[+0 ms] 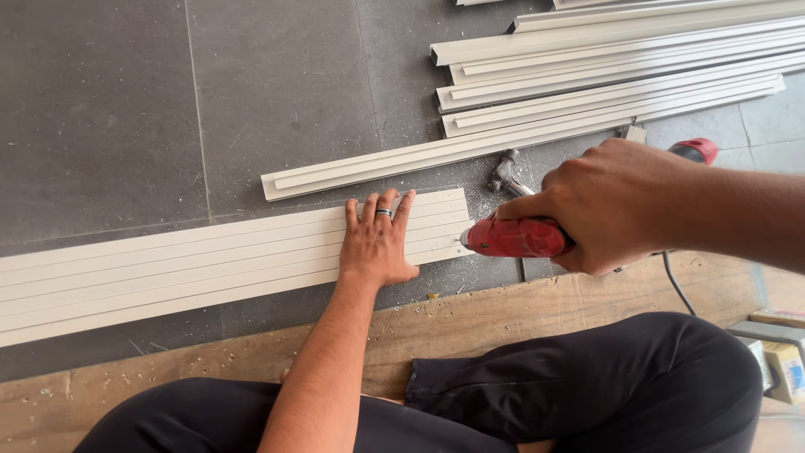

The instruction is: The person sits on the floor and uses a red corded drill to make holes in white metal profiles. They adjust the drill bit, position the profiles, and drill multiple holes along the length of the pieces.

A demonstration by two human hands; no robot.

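Note:
My left hand lies flat, fingers together, on the end of a white ribbed profile strip resting on the grey tiled floor; a ring sits on one finger. My right hand grips a red power drill, its nose pointing left at the end of that strip, close to my left hand. The drill's tip is hidden behind the red body. A black cord trails from the drill toward my knee.
Several long white profile strips lie stacked at the upper right, one more lies just behind my left hand. A hammer head lies beyond the drill. A wooden board with shavings runs under my black-trousered legs. Small boxes sit far right.

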